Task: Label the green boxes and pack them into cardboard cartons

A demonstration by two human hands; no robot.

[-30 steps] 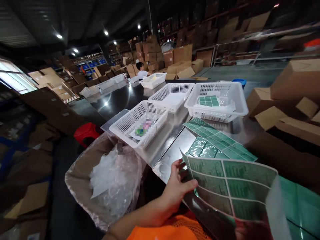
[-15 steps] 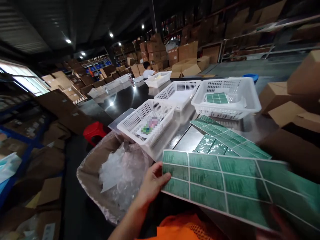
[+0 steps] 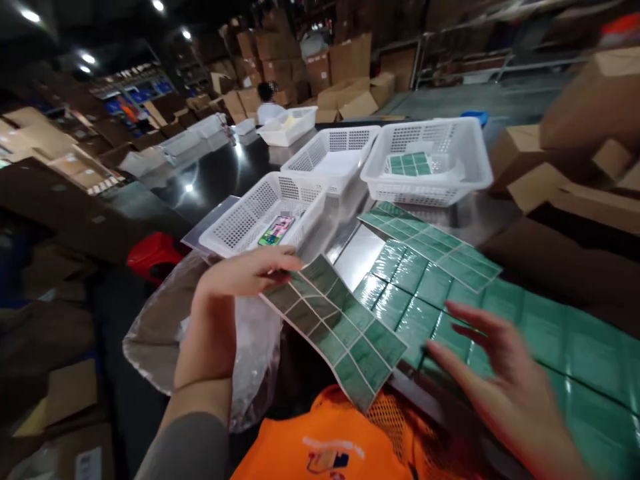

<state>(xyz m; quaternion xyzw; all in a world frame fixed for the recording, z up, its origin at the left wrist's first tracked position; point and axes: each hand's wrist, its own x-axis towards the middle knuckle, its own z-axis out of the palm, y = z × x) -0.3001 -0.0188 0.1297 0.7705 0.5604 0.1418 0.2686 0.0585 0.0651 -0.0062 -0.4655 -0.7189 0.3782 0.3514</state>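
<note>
My left hand [image 3: 255, 270] pinches the upper left end of a green tile sticker sheet [image 3: 345, 323] with white grid lines. The sheet hangs bent and tilted in front of my orange vest. To its right my right hand [image 3: 505, 380] is held with fingers apart, nothing in them, above glossy green wrapped tile packs [image 3: 545, 320]. Another green tile sheet [image 3: 435, 243] lies on the table behind, partly over the packs. Beside it is a shiny pale panel [image 3: 361, 257].
White perforated baskets stand beyond: one with a phone [image 3: 277, 230], one with white sheets [image 3: 333, 157], one [image 3: 425, 193] with a green sheet piece. A lined bin [image 3: 150, 340] is at left, near a red stool [image 3: 155, 257]. Open cartons [image 3: 590, 207] flank the right. A person [image 3: 269, 107] is farther back.
My left hand has lifted and swung the tile sheet left, tilting it. My right hand has let go of its other end. More of the packs underneath shows.
</note>
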